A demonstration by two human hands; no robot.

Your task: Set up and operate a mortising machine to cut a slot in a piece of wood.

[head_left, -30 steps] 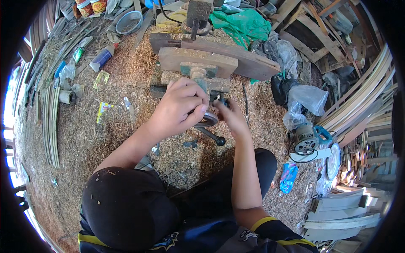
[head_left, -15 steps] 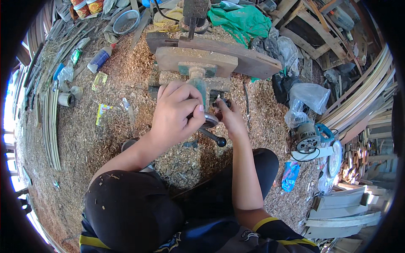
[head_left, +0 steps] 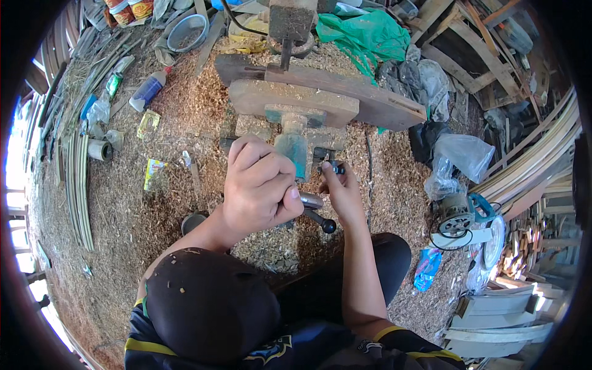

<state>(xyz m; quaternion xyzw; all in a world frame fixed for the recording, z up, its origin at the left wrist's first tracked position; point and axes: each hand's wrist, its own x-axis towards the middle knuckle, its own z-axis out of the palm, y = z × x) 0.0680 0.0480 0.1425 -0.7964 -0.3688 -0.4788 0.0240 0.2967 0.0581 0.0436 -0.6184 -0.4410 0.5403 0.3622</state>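
My left hand [head_left: 258, 185] is closed in a fist at a metal handwheel [head_left: 311, 201], whose rim shows beside the thumb; what lies inside the fingers is mostly hidden. A lever with a black ball end [head_left: 328, 226] sticks out below the wheel. With thumb and fingers, my right hand [head_left: 344, 194] grips a dark knob [head_left: 337, 169] at the machine's right side. Ahead of both hands stands a green-painted machine [head_left: 291, 151], dusted with shavings. A wooden block [head_left: 296, 100] sits across its front, and a long dark board [head_left: 388, 105] lies behind, beneath a vertical metal tool [head_left: 286, 54].
Wood shavings cover the ground. At right are a corded power tool [head_left: 455, 213], clear plastic bags [head_left: 459, 157] and stacked curved wood strips [head_left: 530, 145]. A bottle [head_left: 148, 89] and a grey basin [head_left: 188, 32] lie at left. A green sheet [head_left: 367, 37] lies behind the machine.
The whole view has shifted, so the machine appears slightly lower and farther right. Both hands keep their grips. The handwheel shows at a slightly different angle beside my left hand.
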